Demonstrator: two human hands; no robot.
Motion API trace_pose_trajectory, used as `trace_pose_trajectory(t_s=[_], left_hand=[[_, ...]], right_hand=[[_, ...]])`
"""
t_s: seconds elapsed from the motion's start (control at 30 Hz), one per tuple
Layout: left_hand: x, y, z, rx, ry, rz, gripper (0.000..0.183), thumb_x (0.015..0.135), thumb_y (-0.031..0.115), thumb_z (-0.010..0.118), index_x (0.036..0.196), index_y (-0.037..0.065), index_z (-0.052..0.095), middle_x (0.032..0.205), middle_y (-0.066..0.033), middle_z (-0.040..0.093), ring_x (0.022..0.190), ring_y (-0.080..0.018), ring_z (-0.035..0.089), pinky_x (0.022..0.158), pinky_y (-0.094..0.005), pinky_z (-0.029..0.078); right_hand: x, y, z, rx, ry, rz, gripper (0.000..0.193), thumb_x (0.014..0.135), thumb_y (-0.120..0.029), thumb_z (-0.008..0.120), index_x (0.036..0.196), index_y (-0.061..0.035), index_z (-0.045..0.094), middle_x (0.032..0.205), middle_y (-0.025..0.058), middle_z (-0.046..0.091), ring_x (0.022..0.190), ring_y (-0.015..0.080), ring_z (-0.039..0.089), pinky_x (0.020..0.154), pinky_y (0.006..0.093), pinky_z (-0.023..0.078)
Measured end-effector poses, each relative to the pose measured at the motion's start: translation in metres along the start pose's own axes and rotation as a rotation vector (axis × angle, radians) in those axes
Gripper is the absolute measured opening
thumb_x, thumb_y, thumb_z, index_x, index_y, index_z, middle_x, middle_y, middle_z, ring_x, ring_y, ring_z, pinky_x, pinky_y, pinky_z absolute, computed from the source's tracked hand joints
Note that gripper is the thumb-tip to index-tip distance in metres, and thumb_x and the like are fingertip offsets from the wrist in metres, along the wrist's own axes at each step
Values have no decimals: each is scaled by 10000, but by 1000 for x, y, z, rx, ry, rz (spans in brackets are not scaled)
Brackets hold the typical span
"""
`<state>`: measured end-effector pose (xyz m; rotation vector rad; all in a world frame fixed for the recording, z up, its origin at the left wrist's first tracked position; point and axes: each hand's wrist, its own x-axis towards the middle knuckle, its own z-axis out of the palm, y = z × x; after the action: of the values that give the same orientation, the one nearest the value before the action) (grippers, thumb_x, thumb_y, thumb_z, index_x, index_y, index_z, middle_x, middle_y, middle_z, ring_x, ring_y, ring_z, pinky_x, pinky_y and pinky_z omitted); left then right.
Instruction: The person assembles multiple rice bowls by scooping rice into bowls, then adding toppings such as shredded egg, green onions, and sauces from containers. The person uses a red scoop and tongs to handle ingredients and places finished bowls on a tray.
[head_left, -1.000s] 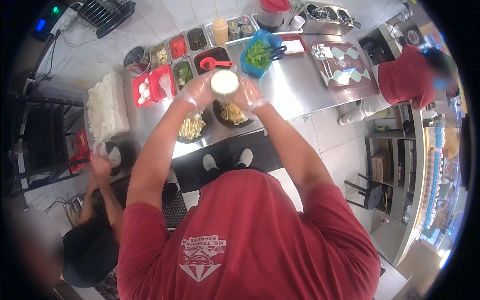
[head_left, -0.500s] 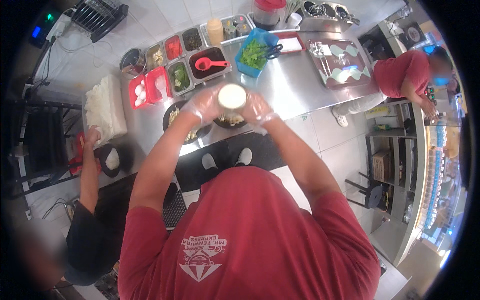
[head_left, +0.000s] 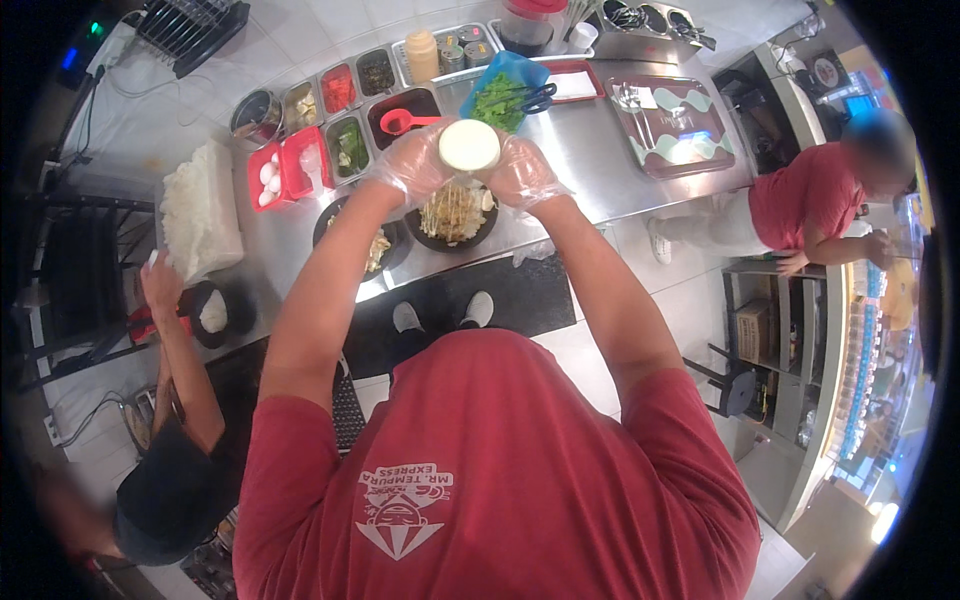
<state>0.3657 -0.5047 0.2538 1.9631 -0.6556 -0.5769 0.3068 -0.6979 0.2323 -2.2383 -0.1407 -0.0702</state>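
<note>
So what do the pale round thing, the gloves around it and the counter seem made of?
Pale round thing: smooth, possibly plastic, but only its evenly coloured end shows clearly.
Gloves: thin, clear film, probably plastic, with skin showing through the wrinkles.
Counter: shiny metal, probably stainless steel, judging by its grey sheen and bright glare.

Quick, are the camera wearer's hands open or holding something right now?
Left hand: closed, holding the pale round container from its left side.
Right hand: closed, holding the same container from its right side.
</note>
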Motion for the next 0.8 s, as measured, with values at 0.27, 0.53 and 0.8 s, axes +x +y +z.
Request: trace_pose_trajectory(t_s=[0.27,0.53,0.8], left_hand=[[-19,-20,24,159,-21,88,521,850,219,805,1322,116,610,1247,-146,703,1176,-284,670,1014,-388,512],[-24,-5,13,225,-59,138,475,872,222,787,1302,104,620,1218,-149,713,1139,-286,683,997,-385,523],[-9,-16,-11,98,42,104,510,835,199,811,1297,106,615,1200,-160,716,1106,-289,689,988,-392,519]], right_hand=[[-34,26,21,-94,-78,84,514,846,-288,774,1291,-74,632,1131,247,719,1069,428,685,918,496,551],[-34,17,23,-26,-82,55,535,839,-279,773,1324,-107,627,1179,210,716,1115,423,670,951,476,548],[10,12,23,22,-120,-27,536,880,-286,747,1361,-98,604,1255,211,692,1136,401,671,976,470,540]])
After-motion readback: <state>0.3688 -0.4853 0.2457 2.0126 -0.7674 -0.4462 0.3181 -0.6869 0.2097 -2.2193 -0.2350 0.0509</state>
